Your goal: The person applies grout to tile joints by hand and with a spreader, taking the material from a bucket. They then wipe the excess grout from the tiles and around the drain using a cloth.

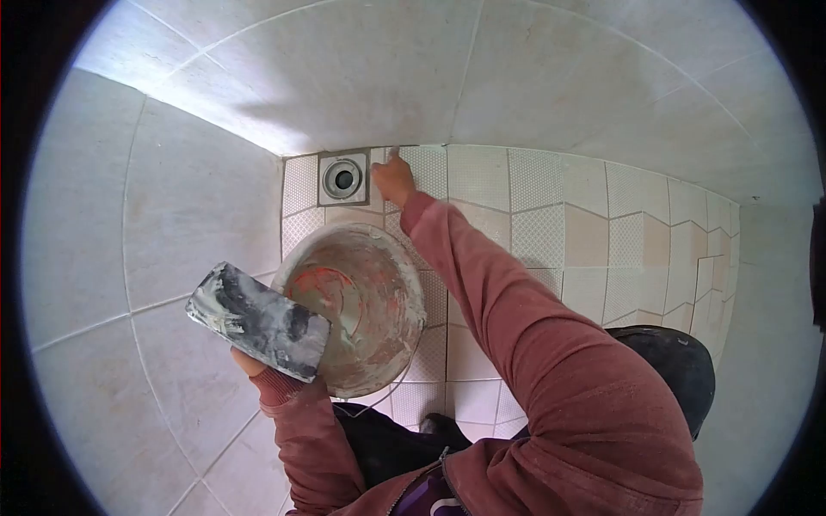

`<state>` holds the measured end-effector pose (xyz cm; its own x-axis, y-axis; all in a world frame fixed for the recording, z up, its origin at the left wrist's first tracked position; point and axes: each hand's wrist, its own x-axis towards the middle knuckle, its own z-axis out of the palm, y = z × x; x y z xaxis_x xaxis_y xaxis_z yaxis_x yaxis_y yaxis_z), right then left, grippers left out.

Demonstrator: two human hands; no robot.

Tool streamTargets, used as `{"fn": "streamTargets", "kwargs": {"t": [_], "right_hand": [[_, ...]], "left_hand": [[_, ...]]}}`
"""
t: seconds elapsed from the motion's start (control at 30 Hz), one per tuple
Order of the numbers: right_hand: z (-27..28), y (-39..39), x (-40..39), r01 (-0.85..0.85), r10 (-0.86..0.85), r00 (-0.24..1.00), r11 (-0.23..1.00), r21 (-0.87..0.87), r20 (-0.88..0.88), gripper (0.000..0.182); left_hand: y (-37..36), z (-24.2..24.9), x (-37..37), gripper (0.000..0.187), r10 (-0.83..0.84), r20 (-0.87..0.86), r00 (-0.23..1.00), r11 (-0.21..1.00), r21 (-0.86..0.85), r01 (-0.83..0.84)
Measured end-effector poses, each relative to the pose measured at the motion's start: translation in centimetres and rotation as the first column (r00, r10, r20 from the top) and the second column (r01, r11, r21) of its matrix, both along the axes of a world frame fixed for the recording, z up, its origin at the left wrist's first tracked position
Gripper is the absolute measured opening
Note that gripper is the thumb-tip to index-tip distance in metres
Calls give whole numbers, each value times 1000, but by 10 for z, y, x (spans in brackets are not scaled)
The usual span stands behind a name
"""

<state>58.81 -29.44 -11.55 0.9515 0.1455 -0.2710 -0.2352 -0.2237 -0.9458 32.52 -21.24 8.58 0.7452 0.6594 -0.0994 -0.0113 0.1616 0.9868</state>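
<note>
Tiled floor: right hand fingers the grout beside the drain; left hand's grip holds a trowel.

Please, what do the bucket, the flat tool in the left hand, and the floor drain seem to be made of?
Bucket: probably plastic, its wall smeared grey with orange showing through. Flat tool held in the left hand: a thick grey slab crusted with pale paste; material unclear. Floor drain: seemingly metal, a shiny grey round grate in a square frame.
</note>
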Motion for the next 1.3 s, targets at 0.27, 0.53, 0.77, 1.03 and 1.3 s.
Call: {"fn": "streamTargets", "kwargs": {"t": [0.27,0.53,0.77,1.03,1.3], "right_hand": [[-8,-32,-12,291,-291,957,957,-7,6,78],[-44,-27,5,512,-521,851,791,334,-70,68],[-165,20,34,496,-350,669,867,-43,655,71],[-28,-15,12,128,-115,989,980,154,-88,84],[-24,-52,6,475,-476,880,879,43,-3,84]], "left_hand": [[12,-12,-7,25,53,46,998,986,-160,-45],[18,-16,-7,28,104,-35,994,993,-53,-106],[13,-9,-6,28,-1,26,1000,993,-114,4],[22,-20,-9,39,74,53,996,932,-358,-50],[4,-6,-1,21,98,84,992,966,-248,-74]]}}
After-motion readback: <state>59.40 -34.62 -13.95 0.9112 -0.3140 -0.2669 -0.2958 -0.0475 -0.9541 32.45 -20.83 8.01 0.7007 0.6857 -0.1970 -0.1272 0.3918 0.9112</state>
